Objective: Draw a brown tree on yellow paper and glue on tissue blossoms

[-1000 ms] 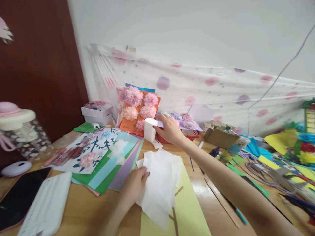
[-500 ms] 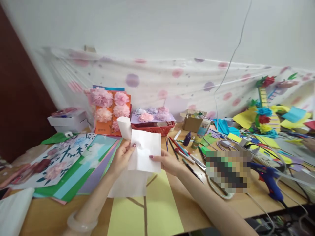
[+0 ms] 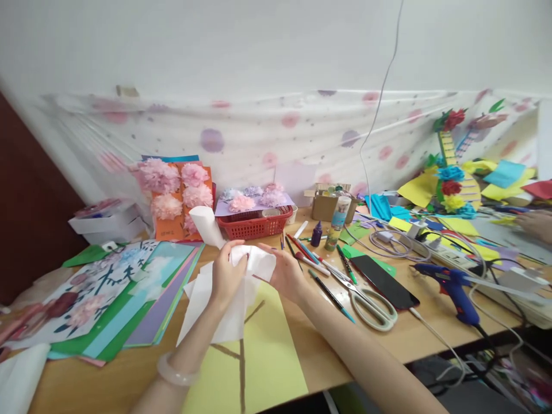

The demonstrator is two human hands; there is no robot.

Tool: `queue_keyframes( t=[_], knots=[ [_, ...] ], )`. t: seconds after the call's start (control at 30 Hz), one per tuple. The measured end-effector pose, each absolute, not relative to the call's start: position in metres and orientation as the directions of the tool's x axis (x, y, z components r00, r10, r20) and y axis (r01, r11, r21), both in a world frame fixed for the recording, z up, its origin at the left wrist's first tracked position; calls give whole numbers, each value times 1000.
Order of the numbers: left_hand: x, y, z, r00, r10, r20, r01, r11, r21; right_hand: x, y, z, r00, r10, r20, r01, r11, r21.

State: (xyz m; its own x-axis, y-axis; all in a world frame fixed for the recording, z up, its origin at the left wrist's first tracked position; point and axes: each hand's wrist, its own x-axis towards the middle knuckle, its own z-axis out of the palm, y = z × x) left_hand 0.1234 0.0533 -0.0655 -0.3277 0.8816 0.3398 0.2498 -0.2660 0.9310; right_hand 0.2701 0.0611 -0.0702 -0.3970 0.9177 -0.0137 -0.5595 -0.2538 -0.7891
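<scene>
Well left of the yellow sheet (image 3: 276,353), a floral picture (image 3: 92,290) shows blooms and dark leaves; beyond its far left, orange cards (image 3: 167,229) already carry fluffy pink flowers. Loose white sheets (image 3: 228,325) overlap the sheet's left part, seemingly unused. Over its far end, the left hand (image 3: 228,273) pinches white paper (image 3: 261,261), bent and not yet clearly shaped; the right hand (image 3: 288,275) curls round the other side. The sheet's visible part bears brown branches without flowers, so work looks early. Marks on the orange cards, and the bottle (image 3: 338,224) label right beyond the sheet, are unreadable; no brand shows
</scene>
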Motion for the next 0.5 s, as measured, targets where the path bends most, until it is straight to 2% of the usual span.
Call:
queue_keyframes(
  t=[0.03, 0.1, 0.17, 0.23, 0.37, 0.5],
  knots=[
    [128, 51, -68, -295, 862, 411, 317, -317, 894, 269, 59, -68, -419, 907, -44, -593, -310, -744],
    [137, 45, -75, -100, 821, 563, 465, -461, 756, 265, 56, -67, -445, 891, -89, -654, -391, -647],
    [145, 37, -83, 185, 741, 645, 551, -622, 557, 262, 57, -71, -404, 909, -105, -699, -381, -606],
    [149, 26, -89, 367, 649, 667, 558, -727, 400, 260, 61, -79, -332, 936, -120, -725, -334, -602],
    [144, 8, -89, 424, 489, 762, 558, -804, 205, 266, 74, -92, -288, 946, -147, -761, -319, -565],
    [139, 6, -87, 495, 438, 750, 617, -785, 51, 273, 79, -94, -385, 911, -148, -744, -401, -534]
  ],
)
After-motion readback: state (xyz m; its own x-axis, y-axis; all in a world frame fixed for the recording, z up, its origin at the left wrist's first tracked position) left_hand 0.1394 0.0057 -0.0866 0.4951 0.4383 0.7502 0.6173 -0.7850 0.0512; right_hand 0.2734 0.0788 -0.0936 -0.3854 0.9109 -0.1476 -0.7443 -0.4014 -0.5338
